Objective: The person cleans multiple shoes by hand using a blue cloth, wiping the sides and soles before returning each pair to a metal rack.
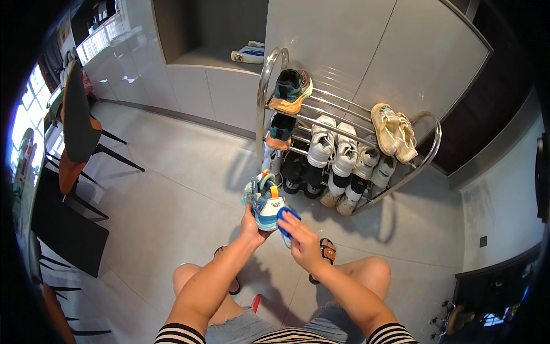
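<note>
My left hand (254, 226) holds up a blue and white sneaker (270, 210) with an orange heel tab. The fingers go beneath the shoe, and part of them is hidden by it. In my right hand (302, 240) is a blue brush or scrubbing pad (288, 218), pressed against the side of the sneaker; its underside is out of sight. A pale part shows below the shoe beside my right fingers, too hidden to name. Both hands are over the tiled floor, between my knees and a metal shoe rack (263, 94).
Teal and orange sneakers (291, 91) and cream shoes (389, 129) sit on the top tier. Several white sneakers (323, 142) and black shoes (293, 165) fill the lower tiers. Grey cabinets (331, 47) stand behind. To the left are chairs (79, 129). Something red (256, 303) lies near my foot.
</note>
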`<state>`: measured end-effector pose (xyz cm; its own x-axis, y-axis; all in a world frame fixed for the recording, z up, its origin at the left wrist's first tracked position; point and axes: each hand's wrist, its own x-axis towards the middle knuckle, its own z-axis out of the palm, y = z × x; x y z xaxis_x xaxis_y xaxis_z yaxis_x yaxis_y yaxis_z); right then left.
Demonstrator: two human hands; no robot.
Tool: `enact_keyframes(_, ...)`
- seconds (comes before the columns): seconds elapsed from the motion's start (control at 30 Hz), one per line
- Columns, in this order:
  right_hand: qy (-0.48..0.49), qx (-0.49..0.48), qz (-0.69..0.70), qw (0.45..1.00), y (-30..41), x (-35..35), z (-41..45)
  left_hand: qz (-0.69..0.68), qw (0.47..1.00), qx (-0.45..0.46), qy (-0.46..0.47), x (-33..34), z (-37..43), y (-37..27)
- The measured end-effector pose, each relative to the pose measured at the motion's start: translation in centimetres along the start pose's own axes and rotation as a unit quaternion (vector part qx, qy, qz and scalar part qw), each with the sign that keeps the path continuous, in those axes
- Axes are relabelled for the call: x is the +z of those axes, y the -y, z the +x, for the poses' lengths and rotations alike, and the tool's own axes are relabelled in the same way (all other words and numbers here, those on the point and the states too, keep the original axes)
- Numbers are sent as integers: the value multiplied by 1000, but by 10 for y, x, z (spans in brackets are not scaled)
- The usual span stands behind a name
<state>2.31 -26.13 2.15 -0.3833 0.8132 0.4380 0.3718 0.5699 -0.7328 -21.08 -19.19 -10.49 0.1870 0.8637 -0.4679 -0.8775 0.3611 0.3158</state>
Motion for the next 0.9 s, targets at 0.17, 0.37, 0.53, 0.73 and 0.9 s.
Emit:
enact_keyframes(0.17,-16,27,5,999,-47,-32,14,-37,997,-41,48,27,-30,29)
enact_keyframes(0.37,-63,167,64,982,-44,11,45,-50,998,8,30,19,-19,19)
enact_keyframes(0.53,-73,199,68,975,-25,-1,11,69,989,127,-38,7,-11,35)
enact_keyframes(0.73,-64,161,82,981,-26,-47,-8,62,986,140,-64,23,0,21)
enact_keyframes(0.9,-8,100,-21,995,-10,-60,18,111,984,120,75,45,15,0)
